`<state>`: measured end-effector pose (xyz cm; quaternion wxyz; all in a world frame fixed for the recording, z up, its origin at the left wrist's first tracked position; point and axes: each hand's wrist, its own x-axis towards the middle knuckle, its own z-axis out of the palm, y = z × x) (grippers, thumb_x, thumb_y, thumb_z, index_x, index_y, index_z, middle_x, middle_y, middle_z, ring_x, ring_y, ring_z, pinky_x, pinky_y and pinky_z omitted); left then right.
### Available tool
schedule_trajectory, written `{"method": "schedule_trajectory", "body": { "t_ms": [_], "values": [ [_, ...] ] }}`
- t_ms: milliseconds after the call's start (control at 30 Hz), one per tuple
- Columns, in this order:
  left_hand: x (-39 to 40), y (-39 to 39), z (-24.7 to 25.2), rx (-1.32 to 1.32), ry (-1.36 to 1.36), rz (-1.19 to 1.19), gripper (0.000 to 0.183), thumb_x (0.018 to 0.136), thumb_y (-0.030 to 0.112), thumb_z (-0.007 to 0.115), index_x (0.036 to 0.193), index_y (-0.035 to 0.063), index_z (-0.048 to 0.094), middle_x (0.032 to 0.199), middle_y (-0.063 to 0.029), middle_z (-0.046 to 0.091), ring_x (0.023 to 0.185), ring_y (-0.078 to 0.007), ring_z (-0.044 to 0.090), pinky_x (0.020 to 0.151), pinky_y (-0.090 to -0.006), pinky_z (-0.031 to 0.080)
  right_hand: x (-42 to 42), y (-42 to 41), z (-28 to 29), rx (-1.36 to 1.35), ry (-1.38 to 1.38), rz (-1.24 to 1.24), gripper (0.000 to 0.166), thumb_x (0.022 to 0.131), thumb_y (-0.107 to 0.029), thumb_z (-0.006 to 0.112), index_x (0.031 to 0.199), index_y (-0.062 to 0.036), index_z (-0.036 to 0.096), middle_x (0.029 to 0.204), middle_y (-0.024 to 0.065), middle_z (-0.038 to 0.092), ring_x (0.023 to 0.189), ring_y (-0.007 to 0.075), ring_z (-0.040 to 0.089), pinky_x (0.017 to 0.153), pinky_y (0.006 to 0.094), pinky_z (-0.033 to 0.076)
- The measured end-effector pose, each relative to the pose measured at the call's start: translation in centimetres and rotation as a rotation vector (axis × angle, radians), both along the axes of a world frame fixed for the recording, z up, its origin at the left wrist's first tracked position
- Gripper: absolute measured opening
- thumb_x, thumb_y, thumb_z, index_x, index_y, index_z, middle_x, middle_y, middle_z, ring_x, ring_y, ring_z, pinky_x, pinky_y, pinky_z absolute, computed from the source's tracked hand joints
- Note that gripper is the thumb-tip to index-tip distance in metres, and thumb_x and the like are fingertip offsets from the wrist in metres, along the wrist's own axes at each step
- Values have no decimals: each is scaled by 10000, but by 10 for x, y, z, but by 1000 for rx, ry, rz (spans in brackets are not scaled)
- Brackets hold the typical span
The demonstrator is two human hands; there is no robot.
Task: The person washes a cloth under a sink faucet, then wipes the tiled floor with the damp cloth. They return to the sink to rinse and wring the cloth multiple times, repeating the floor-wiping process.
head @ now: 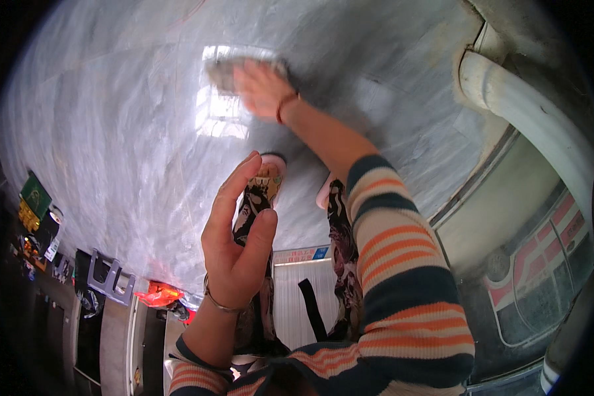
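Note:
My right hand [265, 89], blurred by motion, lies flat on a greyish cloth [220, 74] against the glossy grey marbled floor [128, 123]. A reddish band circles that wrist. Part of the cloth is hidden beneath the palm. Nearer to me, my left hand [237, 247] is raised over my left leg, with the thumb apart from the fingers and nothing held. It wears a thin metal bracelet. Below are my feet in pink slippers [275, 161], the right one mostly covered by my trouser leg and arm.
A white pipe [522, 91] curves down at the right beside a glass panel [485, 247]. Along the left stand a purple plastic stool [109, 279], an orange-red plastic bag [161, 295] and a green box [35, 194]. Behind my legs is a whitish panel [302, 284] bearing writing.

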<state>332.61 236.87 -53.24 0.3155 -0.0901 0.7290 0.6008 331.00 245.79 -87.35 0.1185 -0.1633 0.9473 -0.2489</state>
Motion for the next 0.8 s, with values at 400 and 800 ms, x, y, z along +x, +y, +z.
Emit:
{"method": "schedule_trajectory", "body": {
  "t_ms": [400,800],
  "values": [
    [-14,-55,-242,-906,259,-660,700,852,300,629,1436,41,343,1495,-184,331,1355,-317,359,1081,-517,302,-134,130,-22,247,89,-628,395,895,-410,518,1084,-109,690,1273,184,558,1196,370,483,1049,464,354],
    [-20,-38,-292,-1196,160,-706,890,794,337,668,1461,-42,215,1506,-292,186,1386,-451,221,1079,-470,320,-211,126,-8,300,268,-249,378,945,-326,428,1239,-180,616,1450,144,420,1334,322,382,1121,493,245]
  ]
}}
